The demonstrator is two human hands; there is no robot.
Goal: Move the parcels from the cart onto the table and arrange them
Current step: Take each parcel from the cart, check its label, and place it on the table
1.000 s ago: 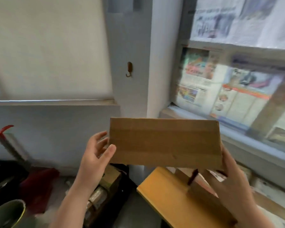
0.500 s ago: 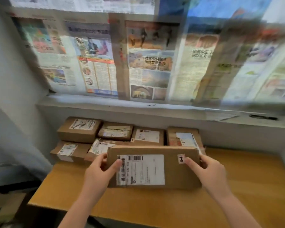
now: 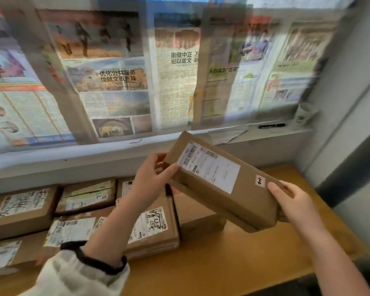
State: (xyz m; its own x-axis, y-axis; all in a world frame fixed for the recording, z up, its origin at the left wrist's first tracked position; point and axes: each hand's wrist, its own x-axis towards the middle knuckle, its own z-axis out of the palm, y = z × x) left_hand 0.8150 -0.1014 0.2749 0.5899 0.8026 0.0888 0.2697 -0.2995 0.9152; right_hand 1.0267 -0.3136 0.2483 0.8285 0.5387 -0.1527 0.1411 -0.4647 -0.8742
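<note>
Brown parcel [image 3: 226, 184] w/ white label [image 3: 208, 166]; table [image 3: 233, 259] orange-yellow wood.

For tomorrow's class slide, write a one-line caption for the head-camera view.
A long parcel, held tilted by the left hand and right hand above the wooden table, beside parcels already laid out.

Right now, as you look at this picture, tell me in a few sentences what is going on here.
A person holds a long cardboard parcel in both hands, tilted, label up, over a wooden table. The left hand grips its raised far end and the right hand grips its lower near end. Several other parcels already lie side by side on the left part of the table. The held parcel is not yet set down among them.
</note>
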